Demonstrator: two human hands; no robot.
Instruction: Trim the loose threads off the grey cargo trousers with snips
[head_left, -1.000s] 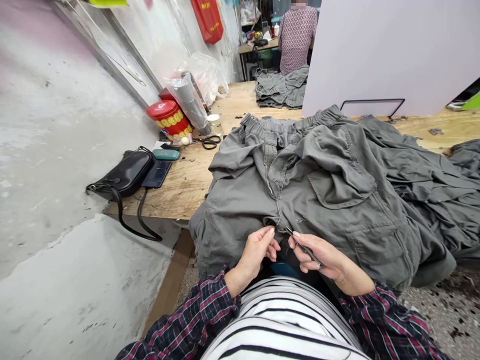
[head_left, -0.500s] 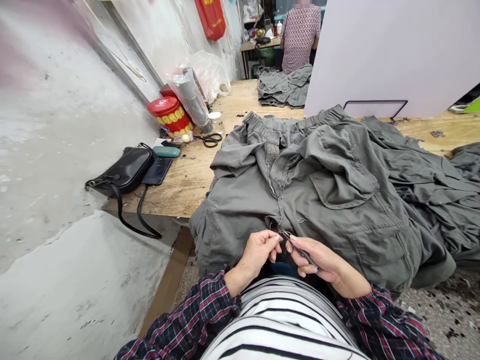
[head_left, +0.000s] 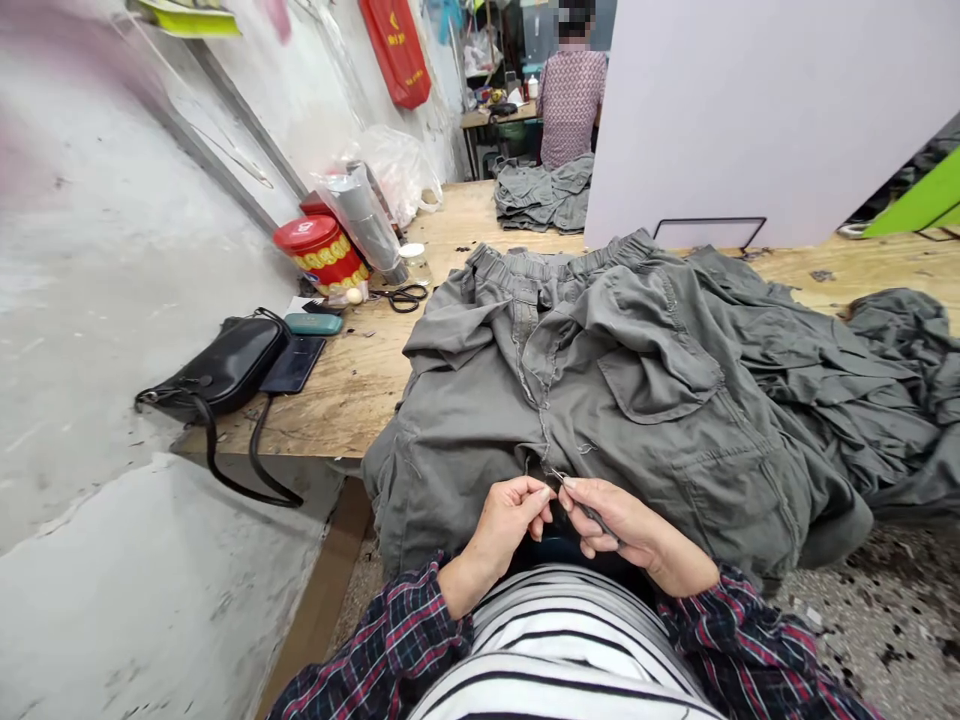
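Note:
Grey-green cargo trousers (head_left: pixel 637 400) lie bunched on the plywood table (head_left: pixel 337 400), with a frayed seam running down from the waistband. Both hands work at the lower end of that seam. My right hand (head_left: pixel 615 520) grips a slim pointed tool (head_left: pixel 586 510), either tweezers or snips, with its metal tip at the fabric. My left hand (head_left: pixel 506 525) has its fingertips pinched together just beside that tip. Whatever they pinch is too small to tell.
A black handbag (head_left: pixel 225 365), phone (head_left: pixel 294 365), teal case (head_left: pixel 313 323), red tin (head_left: pixel 321 250) and black-handled scissors (head_left: pixel 401 297) sit on the table's left side. A concrete wall (head_left: pixel 112 250) rises on the left. A white partition (head_left: pixel 750 120) stands ahead, and a co-worker (head_left: pixel 571 105) stands beyond a grey garment pile (head_left: pixel 544 195).
The whole view has swung slightly, shifting the table and trousers left and down. My hands stay at the seam, and the tool's tip sits a little further left.

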